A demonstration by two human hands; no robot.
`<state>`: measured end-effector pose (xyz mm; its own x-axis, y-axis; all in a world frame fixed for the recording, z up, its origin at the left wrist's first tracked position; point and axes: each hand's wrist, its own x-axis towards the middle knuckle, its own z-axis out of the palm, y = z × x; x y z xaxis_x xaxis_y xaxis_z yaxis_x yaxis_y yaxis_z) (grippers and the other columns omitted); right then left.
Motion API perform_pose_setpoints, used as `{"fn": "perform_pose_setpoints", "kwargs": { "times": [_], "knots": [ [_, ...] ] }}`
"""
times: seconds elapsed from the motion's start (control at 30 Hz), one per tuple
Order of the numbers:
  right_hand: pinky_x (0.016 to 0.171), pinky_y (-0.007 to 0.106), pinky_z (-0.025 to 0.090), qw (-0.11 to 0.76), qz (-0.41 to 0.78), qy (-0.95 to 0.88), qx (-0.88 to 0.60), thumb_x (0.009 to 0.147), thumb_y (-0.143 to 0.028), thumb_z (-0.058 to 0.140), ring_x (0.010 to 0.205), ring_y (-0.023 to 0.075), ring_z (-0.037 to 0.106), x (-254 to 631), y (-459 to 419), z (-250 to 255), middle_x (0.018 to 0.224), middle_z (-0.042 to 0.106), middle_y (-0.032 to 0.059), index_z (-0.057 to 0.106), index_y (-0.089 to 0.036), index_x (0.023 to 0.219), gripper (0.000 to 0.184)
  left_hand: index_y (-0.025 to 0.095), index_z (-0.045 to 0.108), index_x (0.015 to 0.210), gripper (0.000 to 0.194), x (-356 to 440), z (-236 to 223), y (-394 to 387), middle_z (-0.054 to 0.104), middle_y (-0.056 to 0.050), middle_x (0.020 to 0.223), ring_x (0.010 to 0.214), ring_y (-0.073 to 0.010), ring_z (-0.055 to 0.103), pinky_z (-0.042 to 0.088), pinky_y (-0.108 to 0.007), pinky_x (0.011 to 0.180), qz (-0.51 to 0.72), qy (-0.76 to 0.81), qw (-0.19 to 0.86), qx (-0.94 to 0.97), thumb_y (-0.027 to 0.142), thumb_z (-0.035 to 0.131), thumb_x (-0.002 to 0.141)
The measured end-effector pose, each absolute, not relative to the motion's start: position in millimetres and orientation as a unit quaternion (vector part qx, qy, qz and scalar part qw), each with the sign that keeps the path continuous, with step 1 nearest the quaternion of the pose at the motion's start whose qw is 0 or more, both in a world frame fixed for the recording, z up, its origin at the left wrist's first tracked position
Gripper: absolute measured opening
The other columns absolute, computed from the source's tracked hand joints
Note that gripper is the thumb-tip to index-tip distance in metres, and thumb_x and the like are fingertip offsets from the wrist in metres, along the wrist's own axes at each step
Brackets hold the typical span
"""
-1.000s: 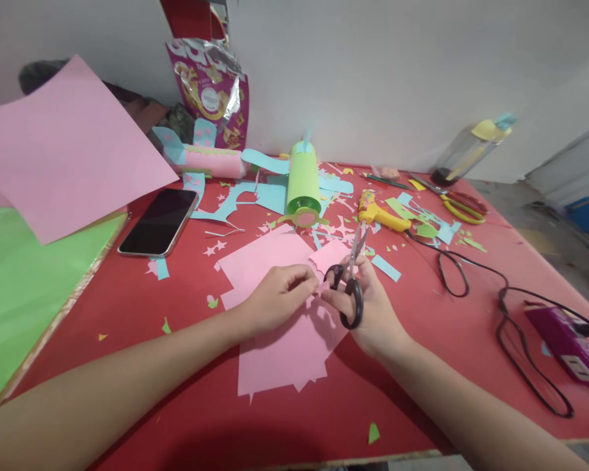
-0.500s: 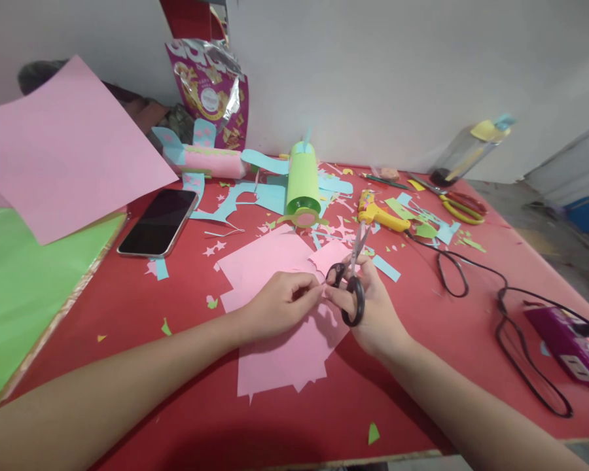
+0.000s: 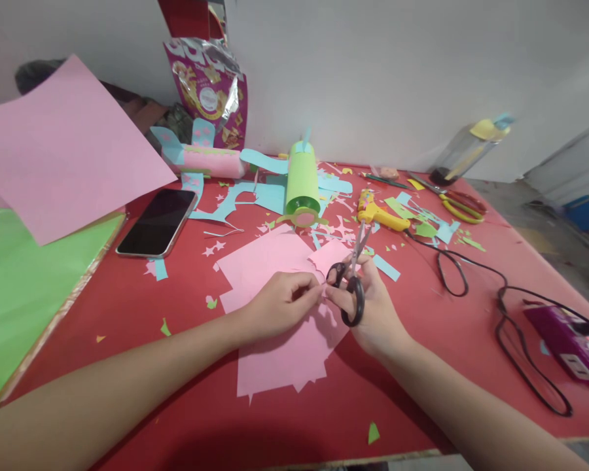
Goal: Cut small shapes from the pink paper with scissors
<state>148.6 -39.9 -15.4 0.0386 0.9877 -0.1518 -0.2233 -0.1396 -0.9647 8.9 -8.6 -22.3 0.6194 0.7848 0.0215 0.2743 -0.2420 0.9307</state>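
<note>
My right hand has black-handled scissors hooked on its fingers, the blades slightly parted and pointing away from me. Its thumb and a fingertip meet the fingertips of my left hand. Between those tips is a tiny pink paper piece, mostly hidden. My left hand is closed in a pinch on it. Beneath both hands lie pink paper sheets with jagged cut edges. A smaller pink scrap rests just beyond the scissors' handles.
Farther back are a green paper tube, a pink tube, a yellow glue gun and scattered cuttings. A phone lies left. Red-and-yellow-handled scissors, a bottle, a black cord and a purple power box are right.
Almost nothing differs. Both hands keep their fingertips together at the same spot, and the scissors stay in the right hand. The view has shifted very slightly.
</note>
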Motion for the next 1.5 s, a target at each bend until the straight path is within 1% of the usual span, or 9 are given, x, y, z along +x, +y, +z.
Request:
{"fn": "perform_pose_setpoints", "kwargs": {
  "times": [0.57, 0.7, 0.8, 0.9, 1.0, 1.13, 1.2, 1.4, 1.5],
  "knots": [
    [0.047, 0.019, 0.037, 0.522, 0.574, -0.392, -0.494, 0.062, -0.009, 0.056, 0.054, 0.0066, 0.043, 149, -40, -15, 0.069, 0.044, -0.0074, 0.037, -0.025, 0.08, 0.031, 0.015, 0.043, 0.057, 0.023, 10, -21, -9, 0.044, 0.004, 0.055, 0.052, -0.0073, 0.04, 0.034, -0.018, 0.052, 0.25, 0.357, 0.499, 0.749, 0.022, 0.036, 0.079],
    [0.049, 0.018, 0.037, 0.523, 0.579, -0.391, -0.489, 0.062, -0.008, 0.057, 0.055, 0.0062, 0.043, 149, -41, -16, 0.069, 0.044, -0.0077, 0.038, -0.025, 0.079, 0.031, 0.015, 0.041, 0.055, 0.024, 9, -22, -9, 0.042, 0.004, 0.053, 0.051, -0.0068, 0.039, 0.033, -0.018, 0.051, 0.253, 0.358, 0.504, 0.744, 0.021, 0.036, 0.078],
    [0.049, 0.019, 0.037, 0.515, 0.592, -0.383, -0.488, 0.063, -0.009, 0.058, 0.056, 0.0065, 0.044, 150, -41, -17, 0.069, 0.045, -0.0078, 0.038, -0.026, 0.08, 0.031, 0.015, 0.04, 0.054, 0.024, 8, -20, -9, 0.041, 0.005, 0.053, 0.049, -0.006, 0.038, 0.031, -0.018, 0.049, 0.262, 0.363, 0.514, 0.732, 0.021, 0.037, 0.078],
    [0.049, 0.02, 0.037, 0.499, 0.615, -0.38, -0.477, 0.066, -0.014, 0.058, 0.055, 0.0081, 0.047, 150, -41, -19, 0.066, 0.045, -0.007, 0.038, -0.026, 0.082, 0.028, 0.015, 0.04, 0.056, 0.024, 6, -16, -5, 0.039, 0.006, 0.051, 0.043, -0.0046, 0.035, 0.03, -0.018, 0.045, 0.27, 0.374, 0.546, 0.7, 0.023, 0.037, 0.078],
    [0.051, 0.021, 0.038, 0.491, 0.633, -0.38, -0.462, 0.071, -0.021, 0.057, 0.057, 0.0085, 0.048, 150, -42, -18, 0.067, 0.045, -0.0058, 0.04, -0.025, 0.083, 0.022, 0.015, 0.041, 0.058, 0.022, 2, -11, 1, 0.035, 0.007, 0.048, 0.04, -0.004, 0.031, 0.027, -0.018, 0.041, 0.299, 0.394, 0.567, 0.659, 0.024, 0.037, 0.079],
    [0.06, 0.025, 0.04, 0.468, 0.675, -0.385, -0.421, 0.074, -0.024, 0.055, 0.058, 0.0079, 0.05, 150, -43, -15, 0.07, 0.046, -0.0045, 0.04, -0.023, 0.084, 0.017, 0.015, 0.041, 0.057, 0.023, -4, -5, 11, 0.032, 0.006, 0.05, 0.044, -0.0046, 0.029, 0.025, -0.019, 0.043, 0.371, 0.395, 0.554, 0.632, 0.023, 0.04, 0.078],
    [0.061, 0.027, 0.041, 0.446, 0.695, -0.399, -0.399, 0.075, -0.026, 0.053, 0.057, 0.0082, 0.051, 150, -44, -13, 0.071, 0.046, -0.0038, 0.04, -0.023, 0.085, 0.016, 0.016, 0.041, 0.058, 0.023, -6, -2, 14, 0.03, 0.006, 0.049, 0.043, -0.0048, 0.026, 0.023, -0.02, 0.043, 0.395, 0.393, 0.559, 0.614, 0.024, 0.04, 0.079],
    [0.065, 0.032, 0.039, 0.379, 0.721, -0.447, -0.37, 0.07, -0.039, 0.057, 0.064, 0.013, 0.052, 149, -48, -8, 0.073, 0.048, -0.001, 0.036, -0.023, 0.084, 0.03, 0.016, 0.039, 0.057, 0.024, -9, 6, 14, 0.028, 0.006, 0.049, 0.043, -0.0051, 0.024, 0.022, -0.021, 0.042, 0.415, 0.408, 0.557, 0.593, 0.027, 0.04, 0.079],
    [0.064, 0.031, 0.037, 0.358, 0.722, -0.445, -0.39, 0.068, -0.041, 0.059, 0.062, 0.0125, 0.05, 149, -49, -5, 0.072, 0.048, -0.0011, 0.036, -0.023, 0.087, 0.036, 0.016, 0.041, 0.058, 0.022, -9, 9, 13, 0.029, 0.006, 0.048, 0.043, -0.0052, 0.025, 0.023, -0.02, 0.042, 0.391, 0.414, 0.537, 0.622, 0.026, 0.04, 0.078]
  ]
}}
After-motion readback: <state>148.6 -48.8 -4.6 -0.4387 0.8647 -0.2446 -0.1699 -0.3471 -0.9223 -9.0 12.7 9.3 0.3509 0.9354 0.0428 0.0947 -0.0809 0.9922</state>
